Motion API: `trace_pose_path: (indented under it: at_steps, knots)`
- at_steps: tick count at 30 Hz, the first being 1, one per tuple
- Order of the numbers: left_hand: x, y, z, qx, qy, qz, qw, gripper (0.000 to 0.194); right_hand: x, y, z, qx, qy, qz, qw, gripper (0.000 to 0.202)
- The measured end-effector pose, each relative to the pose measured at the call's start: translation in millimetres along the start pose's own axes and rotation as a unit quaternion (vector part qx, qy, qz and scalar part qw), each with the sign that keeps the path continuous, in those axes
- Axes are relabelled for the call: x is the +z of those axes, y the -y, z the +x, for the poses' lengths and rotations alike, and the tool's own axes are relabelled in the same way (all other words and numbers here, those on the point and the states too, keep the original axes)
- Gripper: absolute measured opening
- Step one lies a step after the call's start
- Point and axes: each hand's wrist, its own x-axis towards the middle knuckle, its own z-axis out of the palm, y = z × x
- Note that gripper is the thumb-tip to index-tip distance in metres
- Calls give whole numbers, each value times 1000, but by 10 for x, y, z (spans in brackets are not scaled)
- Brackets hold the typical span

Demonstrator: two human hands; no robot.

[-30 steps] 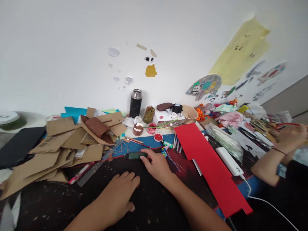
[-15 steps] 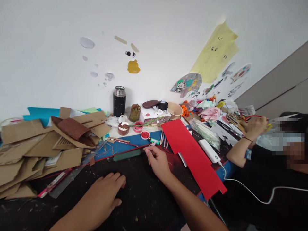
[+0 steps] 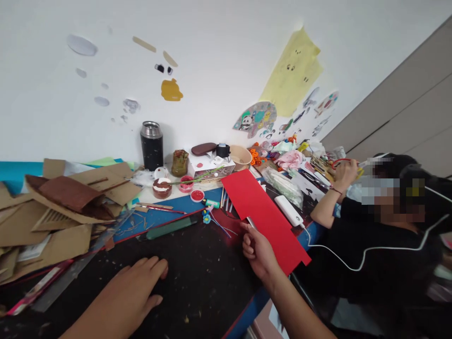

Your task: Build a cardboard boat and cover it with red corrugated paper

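On black tabletop [image 3: 197, 282]: L hand [image 3: 129, 289] palm-down, grip loose, empty; R hand [image 3: 259, 252] at long red card sheet [image 3: 264, 207], fingers curled, can't tell if holding. Risk: sheet slid L w/o lift tips open round red-paint pot [image 3: 197, 196].

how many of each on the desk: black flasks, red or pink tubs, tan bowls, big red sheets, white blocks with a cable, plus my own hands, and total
black flask: 1
red or pink tubs: 2
tan bowl: 1
big red sheet: 1
white block with a cable: 1
your hands: 2
total: 8
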Motion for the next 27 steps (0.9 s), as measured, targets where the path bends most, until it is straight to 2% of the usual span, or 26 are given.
trace_pose_path:
  at_steps: [6, 12, 17, 27]
  knots:
    - [46, 21, 12, 5, -11, 15, 1000, 41, -10, 53, 50, 31, -36, 38, 998, 36]
    - [4, -16, -18, -9, 7, 16, 1000, 47, 70, 42, 192, 19, -48, 51, 997, 33]
    - [-9, -39, -25, -13, -5, -2, 1000, 46, 102, 26, 276, 13, -27, 54, 998, 30]
    - [-24, -58, -19, -26, 11, 7, 1000, 49, 221, 72, 393, -1, -1, 124, 992, 30]
